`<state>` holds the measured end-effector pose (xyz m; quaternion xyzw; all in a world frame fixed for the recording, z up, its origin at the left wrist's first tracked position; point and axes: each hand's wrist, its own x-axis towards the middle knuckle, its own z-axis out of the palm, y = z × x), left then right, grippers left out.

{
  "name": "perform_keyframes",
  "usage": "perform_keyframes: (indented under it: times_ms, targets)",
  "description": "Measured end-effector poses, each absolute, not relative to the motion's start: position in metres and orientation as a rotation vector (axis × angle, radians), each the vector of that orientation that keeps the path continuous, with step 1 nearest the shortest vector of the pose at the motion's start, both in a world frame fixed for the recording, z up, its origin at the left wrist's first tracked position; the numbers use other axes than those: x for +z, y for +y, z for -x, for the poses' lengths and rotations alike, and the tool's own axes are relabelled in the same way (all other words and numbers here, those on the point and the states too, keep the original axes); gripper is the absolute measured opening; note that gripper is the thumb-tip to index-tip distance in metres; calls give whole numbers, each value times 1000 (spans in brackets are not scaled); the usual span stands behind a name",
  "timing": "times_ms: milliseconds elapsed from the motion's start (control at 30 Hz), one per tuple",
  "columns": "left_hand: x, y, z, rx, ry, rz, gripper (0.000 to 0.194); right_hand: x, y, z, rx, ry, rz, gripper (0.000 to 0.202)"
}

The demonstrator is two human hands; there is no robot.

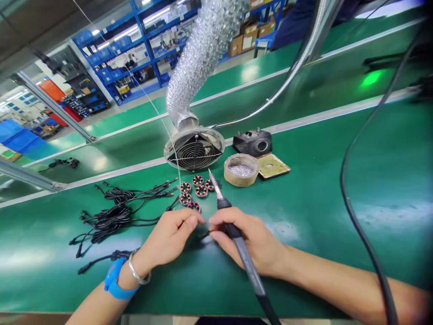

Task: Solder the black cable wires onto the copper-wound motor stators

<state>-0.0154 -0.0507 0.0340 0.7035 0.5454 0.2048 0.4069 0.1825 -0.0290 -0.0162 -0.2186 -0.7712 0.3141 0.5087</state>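
My right hand [248, 239] is closed around the soldering iron [244, 255], whose metal tip points up and away from me. Thumb and forefinger of that hand also pinch a small dark wire end [204, 234]. Opposite it, my left hand [174, 237] has its thumb and fingers pressed together; what they hold is hidden. Several small ring-shaped coils [201, 191] with copper windings lie just beyond the hands. To the left is a pile of black cables [113, 214], and another black cable [98, 262] runs beneath my left wrist.
A round fume extractor with a grille [195, 152] hangs from a silver duct behind the coils. Right of it are a round tub [241, 170], a square tin [274, 165] and a black holder [253, 142]. A black cord [353, 212] crosses the right side.
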Motion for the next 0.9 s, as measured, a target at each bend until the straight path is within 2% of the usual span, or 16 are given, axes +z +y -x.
perform_keyframes:
  times_ms: [67, 167, 267, 400, 500, 900]
  targets:
    - [30, -49, 17, 546, 1267, -1713, 40, -18, -28, -180, 758, -1855, 424, 29]
    - [16, -51, 17, 411, 1022, -1294, 51, -20, -26, -177, 829, -1848, 273, 32]
    - [5, -55, 15, 415, 970, -1031, 52, -21, -25, -176, 756, -1853, 366, 29]
    - [1, -60, 11, 603, 1094, -1197, 48, -24, -25, -175, 874, -1816, 618, 34]
    - [1, -62, 8, 617, 1125, -1288, 46, -25, -25, -175, 1019, -1773, 605, 34]
    - [-1, -68, 4, 664, 1165, -1392, 43, -24, -29, -178, 1066, -1784, 543, 35]
